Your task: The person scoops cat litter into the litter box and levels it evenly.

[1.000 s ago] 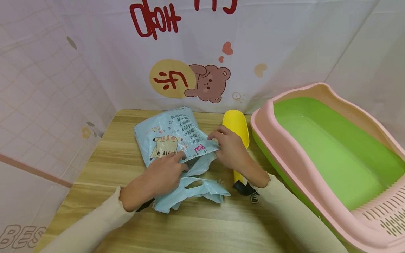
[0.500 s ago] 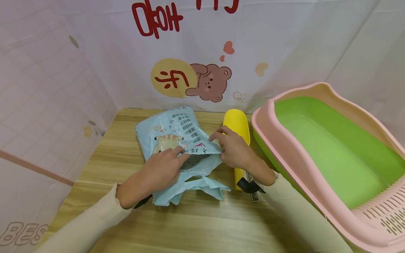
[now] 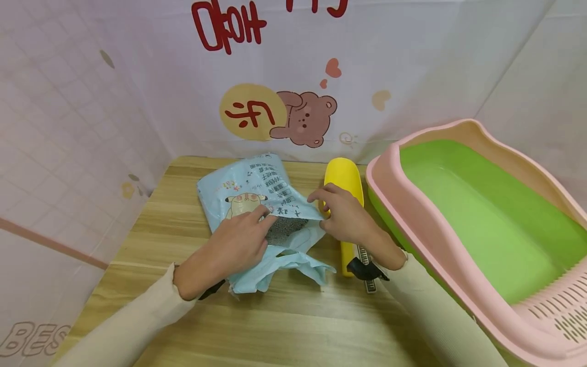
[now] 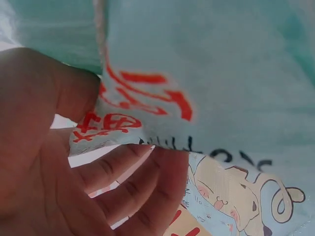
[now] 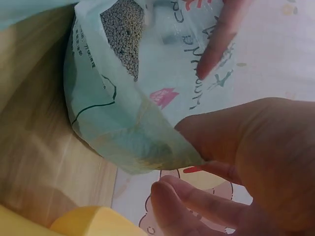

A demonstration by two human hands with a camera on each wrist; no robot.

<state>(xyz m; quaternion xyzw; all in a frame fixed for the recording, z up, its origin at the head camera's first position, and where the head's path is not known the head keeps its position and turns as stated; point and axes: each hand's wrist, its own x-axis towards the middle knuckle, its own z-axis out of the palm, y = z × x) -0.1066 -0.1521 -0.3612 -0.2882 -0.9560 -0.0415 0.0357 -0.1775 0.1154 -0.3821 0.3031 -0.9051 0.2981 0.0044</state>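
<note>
We see the light blue bag lying at the centre of the frame on the wooden tabletop, its mouth spread so that grey granules show inside. Our left hand pinches the near-left edge of the opening between thumb and fingers, as the left wrist view confirms. Our right hand grips the right edge of the mouth, thumb and fingers closed on the plastic, seen close in the right wrist view. Just right of the bag, partly under the right hand, lies a yellow scoop. At the right of the frame stands a pink-rimmed green litter tray.
</note>
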